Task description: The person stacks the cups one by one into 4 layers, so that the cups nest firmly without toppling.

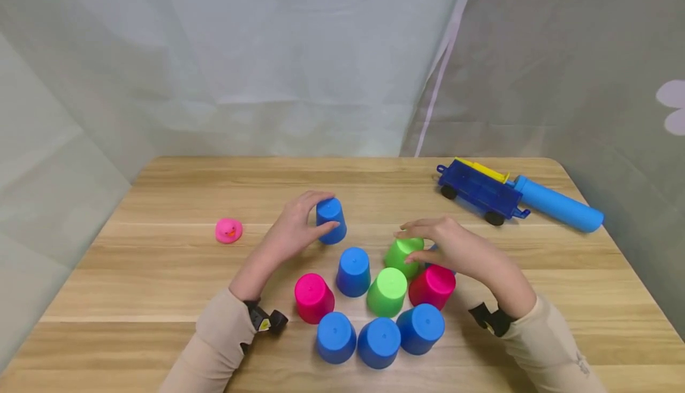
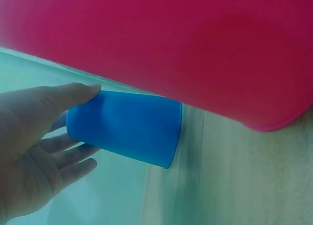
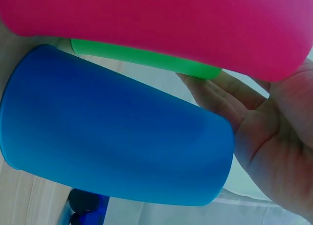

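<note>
My left hand (image 1: 296, 226) holds an upside-down blue cup (image 1: 333, 229) near its base, thumb on one side and fingers on the other. In the left wrist view that blue cup (image 2: 129, 127) stands on the table behind a large pink cup (image 2: 161, 39). Farther right, my right hand (image 1: 455, 244) grips an upturned green cup (image 1: 402, 256) between thumb and fingers. Just in front of it stand a second green cup (image 1: 387, 293) and a pink cup (image 1: 432, 288). A blue cup (image 3: 117, 127) fills much of the right wrist view, mostly hidden under the hand from above.
Nearer me stand a pink cup (image 1: 314, 299) and several upturned blue cups, one of them a blue cup (image 1: 354, 272) in the middle. A pink rubber duck (image 1: 229, 230) sits left. At the back right lie a blue toy wagon (image 1: 478, 191) and a blue tube (image 1: 559, 204).
</note>
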### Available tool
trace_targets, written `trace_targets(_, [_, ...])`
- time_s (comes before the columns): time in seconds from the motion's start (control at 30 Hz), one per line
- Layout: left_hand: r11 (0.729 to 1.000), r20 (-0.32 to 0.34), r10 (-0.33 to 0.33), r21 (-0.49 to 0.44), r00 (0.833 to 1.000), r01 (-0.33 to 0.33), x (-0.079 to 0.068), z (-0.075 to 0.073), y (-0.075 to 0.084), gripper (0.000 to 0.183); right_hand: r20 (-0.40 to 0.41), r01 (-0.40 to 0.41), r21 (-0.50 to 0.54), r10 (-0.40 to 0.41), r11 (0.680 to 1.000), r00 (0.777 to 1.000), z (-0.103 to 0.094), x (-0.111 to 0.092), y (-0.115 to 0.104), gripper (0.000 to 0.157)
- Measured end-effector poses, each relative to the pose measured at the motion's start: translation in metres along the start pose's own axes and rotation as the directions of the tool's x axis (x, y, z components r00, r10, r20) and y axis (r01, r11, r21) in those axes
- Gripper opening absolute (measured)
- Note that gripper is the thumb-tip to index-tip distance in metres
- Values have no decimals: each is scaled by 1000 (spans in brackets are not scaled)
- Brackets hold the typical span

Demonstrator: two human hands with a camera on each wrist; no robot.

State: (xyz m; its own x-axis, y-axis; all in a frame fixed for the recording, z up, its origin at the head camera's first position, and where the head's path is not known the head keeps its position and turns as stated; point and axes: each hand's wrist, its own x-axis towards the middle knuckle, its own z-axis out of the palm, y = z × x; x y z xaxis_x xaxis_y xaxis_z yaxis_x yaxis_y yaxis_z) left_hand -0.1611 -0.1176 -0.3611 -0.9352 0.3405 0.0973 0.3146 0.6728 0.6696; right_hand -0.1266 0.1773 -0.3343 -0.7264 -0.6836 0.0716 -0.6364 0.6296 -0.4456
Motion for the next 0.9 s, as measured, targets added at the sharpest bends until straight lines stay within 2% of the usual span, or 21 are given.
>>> trace_targets(0.13, [1000,7,-9,9,1000,9,-3,-3,3,62,-4,-13,4,13,1000,1000,1,-1,-2,44])
trace_targets(0.23, [1000,-28,-3,12,1000,3,-6,-9,8,64,2,-32,11,32,999,999,2,-2,-2,44])
trace_targets(0.33, [998,-85,67,-1,994,-67,-10,-15,14,64,6,-47,7,47,999,999,3,-3,-3,45])
trace_targets(0.43, [982,-99,178,-42,979,-183,-15,-18,20,60,8,-37,-3,37,999,999,4,-3,-2,46])
trace_targets(0.53, [955,-22,275,-106,961,-276,-23,-18,29,53,14,-18,-7,18,1000,1000,3,-2,-2,48])
trace_targets(0.6, [947,83,303,-136,950,-290,-29,-17,37,50,17,-8,-9,8,1000,1000,2,-1,-1,48])
trace_targets(0.7, [952,247,305,-117,920,-284,-35,-15,48,48,18,2,-9,-2,1000,1000,0,1,1,48])
trace_targets(0.77, [958,327,286,-71,900,-279,-36,-14,52,48,17,7,-11,-7,1000,1000,0,1,2,48])
trace_targets(0.83, [957,365,273,-14,890,-288,-36,-11,55,47,18,13,-10,-13,1000,1000,0,1,4,48])
trace_targets(0.9, [955,379,264,28,887,-296,-36,-8,56,46,22,15,-9,-15,1000,1000,-1,1,5,47])
